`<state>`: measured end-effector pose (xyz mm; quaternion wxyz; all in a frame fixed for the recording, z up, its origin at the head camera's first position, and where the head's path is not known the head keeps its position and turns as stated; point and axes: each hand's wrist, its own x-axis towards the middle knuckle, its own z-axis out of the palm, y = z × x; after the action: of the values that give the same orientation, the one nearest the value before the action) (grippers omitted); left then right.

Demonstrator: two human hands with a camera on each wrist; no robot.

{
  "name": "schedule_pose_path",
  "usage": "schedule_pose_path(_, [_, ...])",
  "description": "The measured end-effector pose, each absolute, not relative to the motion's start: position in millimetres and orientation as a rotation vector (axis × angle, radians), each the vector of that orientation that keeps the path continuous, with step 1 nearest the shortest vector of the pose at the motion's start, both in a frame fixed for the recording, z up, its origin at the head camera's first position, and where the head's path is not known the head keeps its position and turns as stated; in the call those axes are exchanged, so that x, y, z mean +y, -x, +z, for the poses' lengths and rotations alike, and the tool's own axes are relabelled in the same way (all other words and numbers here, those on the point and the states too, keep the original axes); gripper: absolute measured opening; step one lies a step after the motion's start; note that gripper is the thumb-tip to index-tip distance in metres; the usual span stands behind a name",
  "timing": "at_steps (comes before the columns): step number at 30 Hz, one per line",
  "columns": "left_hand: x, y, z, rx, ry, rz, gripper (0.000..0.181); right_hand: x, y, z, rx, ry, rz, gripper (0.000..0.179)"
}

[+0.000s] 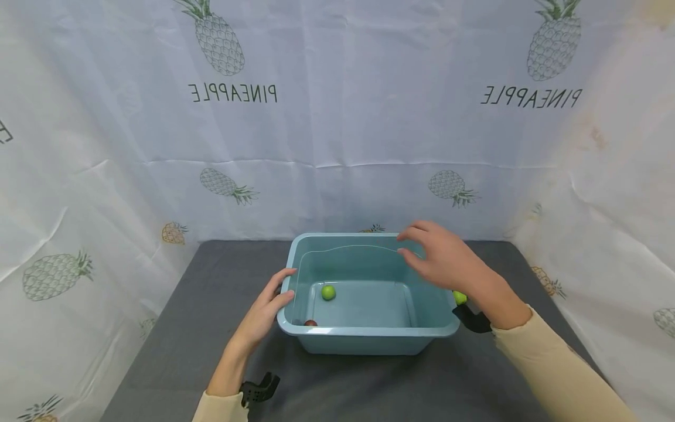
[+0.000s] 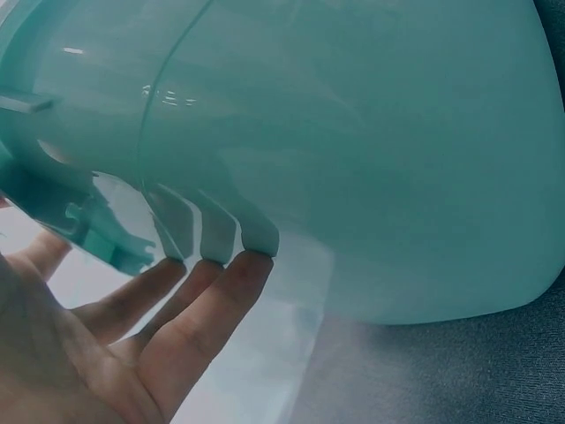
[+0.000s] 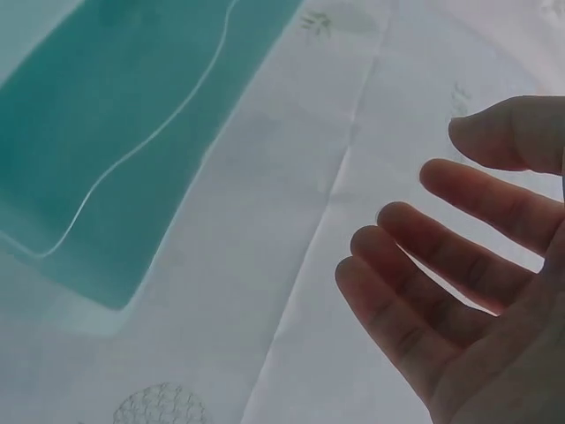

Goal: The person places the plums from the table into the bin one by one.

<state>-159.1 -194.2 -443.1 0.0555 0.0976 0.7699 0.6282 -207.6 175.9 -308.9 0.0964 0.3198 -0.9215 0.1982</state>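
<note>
A blue-green plastic basin (image 1: pixel 364 342) stands on the dark table. My left hand (image 1: pixel 261 310) holds its left rim, with the thumb and a finger over the edge. In the left wrist view, three fingertips (image 2: pixel 256 261) touch the basin's outer wall below the rim. My right hand (image 1: pixel 445 255) hovers over the far right corner of the basin; its fingers are spread and hold nothing in the right wrist view. A small round green fruit-like thing (image 1: pixel 328 292) lies on the basin floor, left of the middle. Near the front left corner a reddish-brown round thing (image 1: pixel 310 323) is partly hidden by the rim.
A yellow-green thing (image 1: pixel 460 297) shows right of the basin, partly covered by my right forearm. The dark table (image 1: pixel 211 328) extends on both sides. White curtains printed with pineapples (image 1: pixel 337 117) hang behind and at the sides. Each wrist wears a black mount (image 1: pixel 259 389).
</note>
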Motion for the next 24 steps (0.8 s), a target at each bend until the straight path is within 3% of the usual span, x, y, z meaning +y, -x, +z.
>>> schedule_pose_path(8, [-193,159,-443,2.351,-0.285,1.894,0.050,208,205,-315,-2.663,-0.820,0.755,0.021])
schedule_pose_path(24, [-192,157,-442,2.396,-0.279,1.869,0.049,257,215,-381,-2.544,-0.505,0.928,0.022])
